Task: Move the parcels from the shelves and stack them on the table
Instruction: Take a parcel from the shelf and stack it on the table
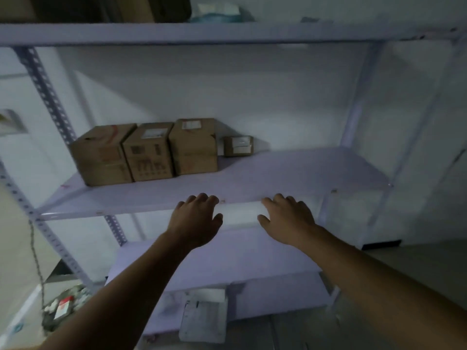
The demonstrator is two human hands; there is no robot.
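Observation:
Three brown cardboard parcels stand side by side on the left of the middle shelf: a left parcel, a middle parcel and a right parcel. A much smaller parcel with a white label sits behind them to the right. My left hand and my right hand reach forward side by side at the shelf's front edge, fingers relaxed, holding nothing. Both are well short of the parcels.
White metal shelving with perforated uprights fills the view. The top shelf carries dark items and a bluish bundle. A lower shelf lies below my hands. A grey flat plate and clutter lie near the floor.

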